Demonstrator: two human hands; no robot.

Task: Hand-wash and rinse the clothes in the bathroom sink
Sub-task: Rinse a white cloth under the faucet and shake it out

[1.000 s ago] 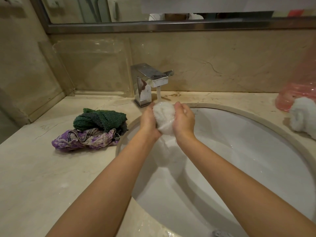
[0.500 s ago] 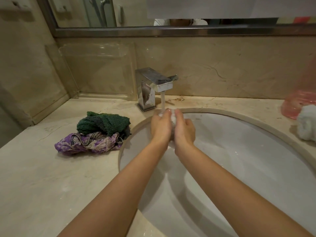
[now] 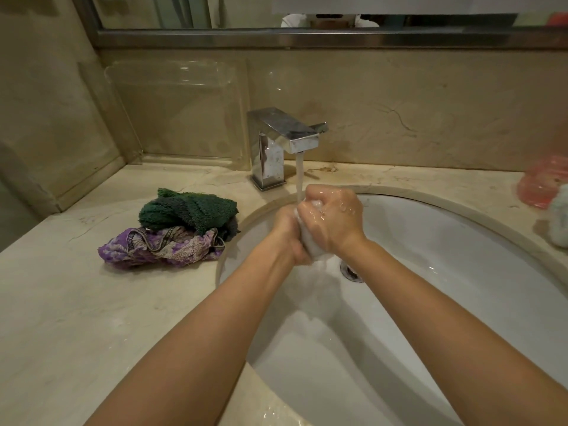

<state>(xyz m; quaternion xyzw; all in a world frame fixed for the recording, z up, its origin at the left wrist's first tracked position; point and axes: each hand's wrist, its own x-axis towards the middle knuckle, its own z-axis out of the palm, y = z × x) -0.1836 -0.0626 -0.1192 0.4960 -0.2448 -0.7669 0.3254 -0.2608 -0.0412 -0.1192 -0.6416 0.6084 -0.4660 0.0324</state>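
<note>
My left hand and right hand squeeze a white cloth — a sock, perhaps — under the running tap, near the sink back rim.

Faucet behind; open basin right.

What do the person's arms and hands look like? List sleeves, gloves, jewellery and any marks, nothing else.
Both forearms are bare as far up as the frame shows: no sleeves in view. The left hand and right hand wear no gloves, and no rings, watch or bracelets show. The right hand is wet, its back glistening with water droplets. No markings or tattoos show.
</note>
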